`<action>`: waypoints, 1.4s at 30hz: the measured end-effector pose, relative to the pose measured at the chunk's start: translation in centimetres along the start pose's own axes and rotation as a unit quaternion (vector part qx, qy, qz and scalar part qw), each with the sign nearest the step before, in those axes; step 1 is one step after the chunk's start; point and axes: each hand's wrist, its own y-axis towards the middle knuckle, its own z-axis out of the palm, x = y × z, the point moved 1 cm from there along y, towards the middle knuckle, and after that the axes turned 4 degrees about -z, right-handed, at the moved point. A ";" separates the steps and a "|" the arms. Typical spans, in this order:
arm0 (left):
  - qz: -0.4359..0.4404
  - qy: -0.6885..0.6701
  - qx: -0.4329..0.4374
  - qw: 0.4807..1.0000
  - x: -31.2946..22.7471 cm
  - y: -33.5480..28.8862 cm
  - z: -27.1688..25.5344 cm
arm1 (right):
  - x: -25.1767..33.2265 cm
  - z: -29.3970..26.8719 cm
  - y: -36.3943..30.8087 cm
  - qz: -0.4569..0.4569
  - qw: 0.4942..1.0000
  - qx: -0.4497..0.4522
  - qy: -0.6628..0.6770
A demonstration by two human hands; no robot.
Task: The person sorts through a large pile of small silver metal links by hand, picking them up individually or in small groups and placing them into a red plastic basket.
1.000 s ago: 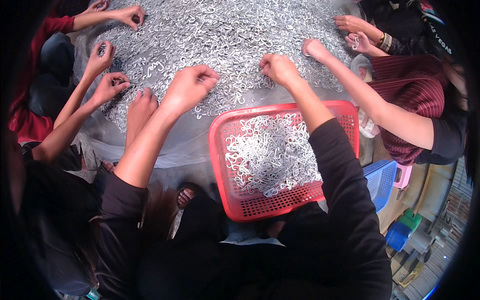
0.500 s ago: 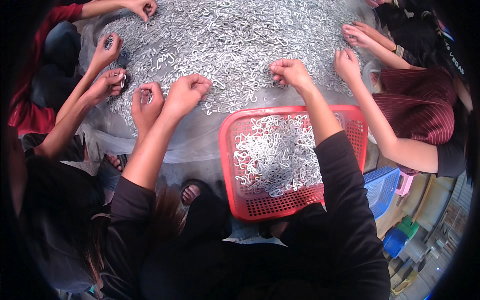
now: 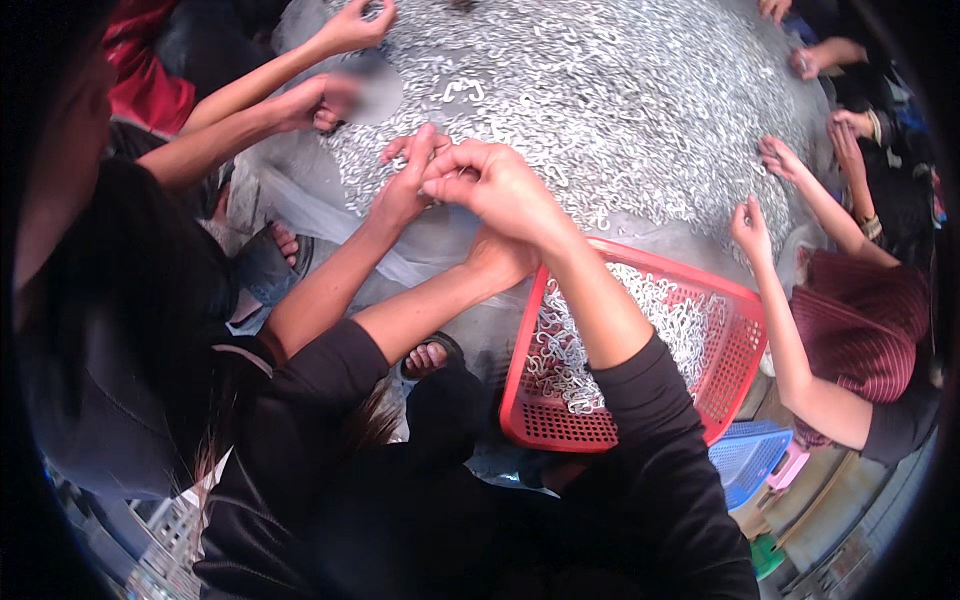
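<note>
My right hand reaches across to the left, its thumb and fingers pinched together beside a co-worker's hand. What the pinch holds, if anything, is too small to make out. Beneath my right wrist lies my left hand, its fingers hidden from sight. A big heap of small silvery-white S-shaped hooks spreads out beyond both hands. Near my right forearm, a red plastic basket with perforated walls holds a pile of white S-shaped hooks.
Co-workers' hands surround the heap, including one hand at upper left and another at right. A clear plastic sheet lies under the heap's near edge. A blue basket stands beyond the red one.
My right hand has swung left from above the heap's near edge to the co-worker's hand. My left hand now lies under my right wrist. The view has shifted, moving the basket rightward in it.
</note>
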 end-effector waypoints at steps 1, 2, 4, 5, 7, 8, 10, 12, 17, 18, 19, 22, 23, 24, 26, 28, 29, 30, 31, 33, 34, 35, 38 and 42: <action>0.025 -0.010 -0.012 1.000 0.4 0.0 0.0 | 0.1 1.3 0.0 -0.013 0.999 -0.009 -0.041; 0.051 -0.018 -0.026 0.998 1.0 0.1 0.0 | -0.1 2.4 -0.1 -0.027 0.996 -0.019 -0.081; 0.090 -0.028 -0.051 0.994 0.9 0.4 -0.6 | -1.0 3.8 0.1 -0.069 0.982 -0.060 -0.163; 0.102 -0.027 -0.063 0.992 0.7 0.5 -0.8 | -1.3 4.2 0.3 -0.065 0.981 -0.070 -0.171; 0.102 -0.041 -0.078 0.991 0.5 0.8 -0.6 | -1.8 4.6 0.6 -0.055 0.975 -0.094 -0.194; 0.103 -0.042 -0.074 0.991 0.5 0.9 -0.5 | -2.1 4.8 0.8 -0.045 0.978 -0.097 -0.177; 0.097 -0.036 -0.063 0.993 0.1 1.0 -0.6 | -2.5 5.0 1.3 -0.029 0.985 -0.100 -0.140; 0.083 -0.025 -0.050 0.995 0.0 0.9 -0.9 | -2.7 5.6 1.8 -0.041 0.989 -0.085 -0.113; 0.097 -0.008 -0.040 0.994 -0.2 1.0 -0.4 | -3.2 6.2 2.8 -0.046 0.989 -0.079 -0.114; 0.094 -0.005 -0.037 0.995 -0.2 0.9 -0.6 | -2.8 6.5 2.9 -0.038 0.991 -0.065 -0.109; 0.089 0.005 -0.033 0.995 -0.3 0.8 -0.7 | -2.5 6.7 3.0 -0.030 0.993 -0.051 -0.106; 0.075 0.039 -0.026 0.996 -0.3 0.6 -1.0 | -2.8 8.0 3.4 -0.038 0.998 -0.018 -0.045; 0.069 0.056 -0.024 0.996 -0.2 0.6 -1.1 | -2.9 8.4 3.5 -0.033 0.998 -0.019 -0.048; 0.066 0.071 -0.021 0.995 -0.2 0.6 -1.0 | -3.0 8.6 3.5 -0.027 0.998 -0.022 -0.053; 0.074 0.071 -0.030 0.994 -0.3 0.6 -0.9 | -2.9 9.0 3.7 -0.011 0.997 -0.026 -0.068; 0.076 0.072 -0.036 0.994 -0.3 0.5 -1.1 | -2.9 9.4 3.8 0.008 0.996 -0.024 -0.085; 0.077 0.074 -0.037 0.994 -0.3 0.5 -1.1 | -2.8 9.5 4.0 -0.017 0.993 -0.033 -0.113; 0.077 0.074 -0.039 0.994 -0.4 0.4 -1.2 | -2.8 9.7 4.1 -0.040 0.988 -0.041 -0.140; 0.074 0.076 -0.037 0.994 -0.4 0.3 -1.2 | -2.9 9.8 4.2 -0.063 0.983 -0.049 -0.168; 0.071 0.078 -0.032 0.994 -0.4 0.4 -1.3 | -3.0 10.0 4.3 -0.041 0.984 -0.047 -0.164; 0.074 0.074 -0.037 0.994 -0.4 0.5 -1.3 | -3.0 9.9 4.3 -0.030 0.985 -0.048 -0.162; 0.078 0.070 -0.042 0.994 -0.4 0.6 -1.3 | -3.1 9.8 4.3 -0.034 0.987 -0.056 -0.145; 0.087 0.057 -0.054 0.993 -0.5 0.8 -1.3 | -3.1 9.3 4.2 -0.030 0.992 -0.069 -0.099; 0.108 0.051 -0.054 0.991 0.9 1.0 -0.1 | -3.1 5.5 3.6 -0.011 0.992 -0.073 -0.099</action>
